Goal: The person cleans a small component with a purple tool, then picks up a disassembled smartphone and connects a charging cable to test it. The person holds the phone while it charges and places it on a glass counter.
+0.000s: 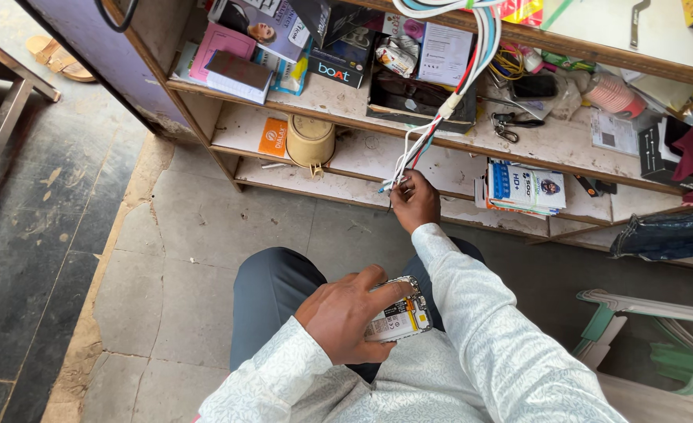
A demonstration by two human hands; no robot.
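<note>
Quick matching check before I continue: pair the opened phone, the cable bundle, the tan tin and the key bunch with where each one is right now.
1 opened phone
2 cable bundle
3 tan tin
4 key bunch

A hanging from above, ends pinched by right hand
B on its side, lower shelf
C held over the lap by left hand
D lying on upper shelf

Pairs: 1-C, 2-A, 3-B, 4-D

Much of the opened phone [399,317] is covered by the left hand [345,315], so only its right end is seen. The tips of the right hand's [415,200] fingers are hidden among the wire ends [399,174], and which wire is pinched cannot be told. The white cable bundle [483,39] is cut off by the top edge. The green plastic chair [660,345] is cropped at the right. The sandals [58,56] at upper left are partly hidden behind the cabinet.
</note>
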